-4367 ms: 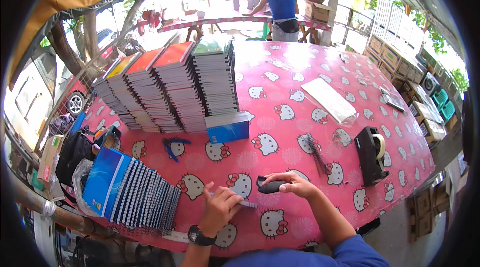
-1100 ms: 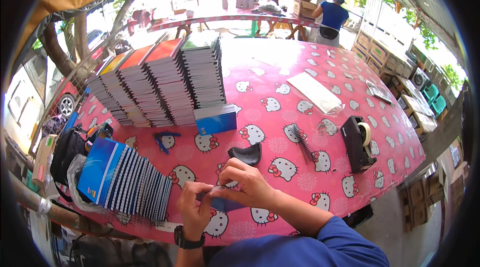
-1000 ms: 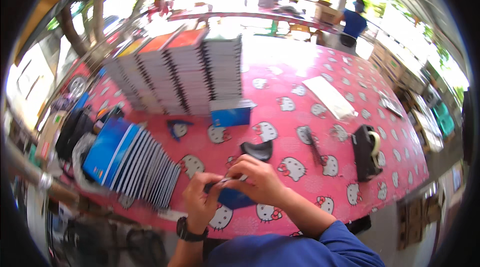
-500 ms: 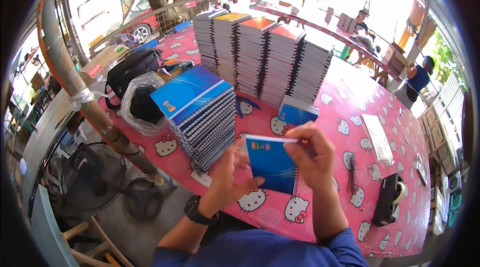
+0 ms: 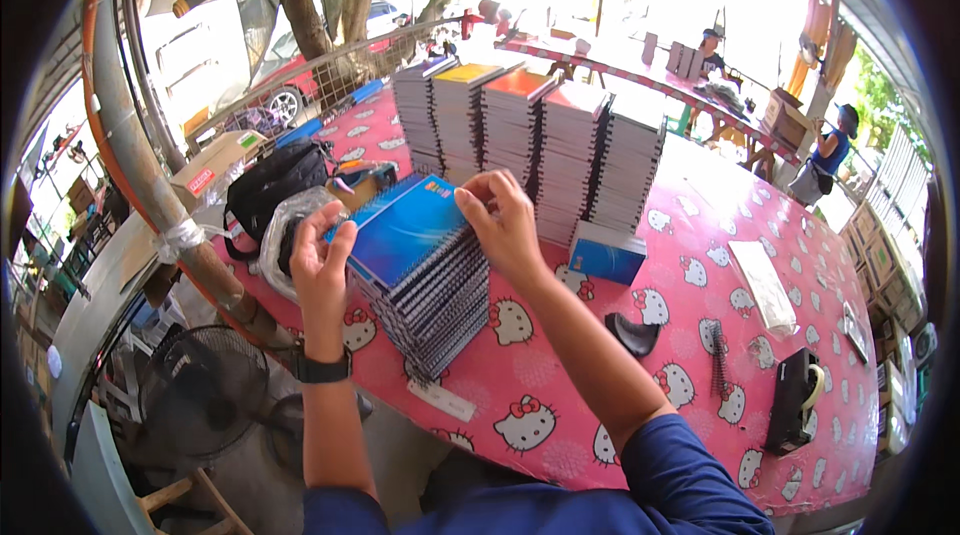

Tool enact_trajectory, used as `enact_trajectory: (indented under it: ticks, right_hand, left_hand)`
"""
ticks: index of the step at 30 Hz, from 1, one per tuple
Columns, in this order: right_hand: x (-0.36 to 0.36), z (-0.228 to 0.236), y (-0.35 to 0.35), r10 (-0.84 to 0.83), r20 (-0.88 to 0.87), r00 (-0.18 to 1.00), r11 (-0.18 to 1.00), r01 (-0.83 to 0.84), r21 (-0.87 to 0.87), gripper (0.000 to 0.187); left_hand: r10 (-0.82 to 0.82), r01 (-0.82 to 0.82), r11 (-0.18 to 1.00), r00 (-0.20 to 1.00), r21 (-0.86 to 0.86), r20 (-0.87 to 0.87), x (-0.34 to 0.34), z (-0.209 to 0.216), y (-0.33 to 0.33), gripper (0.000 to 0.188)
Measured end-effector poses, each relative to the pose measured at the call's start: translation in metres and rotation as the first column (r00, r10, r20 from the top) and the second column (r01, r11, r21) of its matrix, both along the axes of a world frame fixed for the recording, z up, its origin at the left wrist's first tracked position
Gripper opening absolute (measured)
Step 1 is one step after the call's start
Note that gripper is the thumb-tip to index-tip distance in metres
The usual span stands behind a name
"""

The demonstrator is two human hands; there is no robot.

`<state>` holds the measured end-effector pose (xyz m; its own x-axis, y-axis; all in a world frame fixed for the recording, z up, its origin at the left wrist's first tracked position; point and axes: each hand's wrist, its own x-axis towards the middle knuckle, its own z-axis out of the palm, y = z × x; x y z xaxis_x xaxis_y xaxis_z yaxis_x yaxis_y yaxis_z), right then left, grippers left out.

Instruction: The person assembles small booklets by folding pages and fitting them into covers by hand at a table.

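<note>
A blue spiral notebook (image 5: 405,235) lies on top of a tall stack of spiral-bound notebooks (image 5: 430,320), their coils facing me. My right hand (image 5: 505,225) has its thumb and fingers closed at the top notebook's right far corner. At its left edge, my left hand (image 5: 325,260) is open, thumb and fingers apart, with the thumb by the cover. Several taller stacks of spiral notebooks (image 5: 570,160) stand behind. In front of them sits a small blue-covered pile (image 5: 608,255).
On the pink patterned tablecloth (image 5: 560,405) are a black curved piece (image 5: 632,335), a loose coil (image 5: 718,360), a tape dispenser (image 5: 795,400) and a white packet (image 5: 762,285). A black bag (image 5: 280,185), a pole (image 5: 150,155) and a fan (image 5: 200,390) are left. Two people are far right.
Both hands have moved forward and left from near my body to the stack. The notebook they held now lies on top of it. The black curved piece has come into view.
</note>
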<state>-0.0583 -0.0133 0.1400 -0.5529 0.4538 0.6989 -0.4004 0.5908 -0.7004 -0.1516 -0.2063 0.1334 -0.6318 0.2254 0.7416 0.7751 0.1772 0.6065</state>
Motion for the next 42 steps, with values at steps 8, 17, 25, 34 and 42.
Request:
enact_trajectory:
  ticks: [8,17,25,34,42]
  right_hand:
    - [-0.015,-0.015,-0.016,-0.181,-0.136,0.974,0.983,0.179,-0.030,0.025]
    - [-0.011,-0.019,-0.017,-0.194,-0.174,0.965,0.981,0.191,-0.036,0.024]
    - [0.079,-0.076,0.119,-0.440,0.217,0.871,0.847,0.323,0.423,0.019]
    - [0.123,-0.126,0.209,-0.756,0.128,0.642,0.489,0.425,0.762,0.005]
    - [0.128,-0.127,0.216,-0.744,0.127,0.656,0.492,0.409,0.768,0.007]
  left_hand:
    - [-0.407,0.130,0.788,0.844,0.602,0.350,0.010,-0.018,0.037,0.047]
    - [-0.364,0.064,0.830,0.814,0.553,0.452,0.017,-0.003,0.037,0.044]
    - [0.010,-0.051,0.772,0.998,0.633,0.067,0.023,0.002,-0.038,0.041]
    - [0.044,0.203,0.924,0.785,0.324,-0.618,0.105,0.007,-0.011,0.031]
    - [-0.280,0.375,0.923,0.802,0.081,-0.529,0.145,0.003,0.042,0.016]
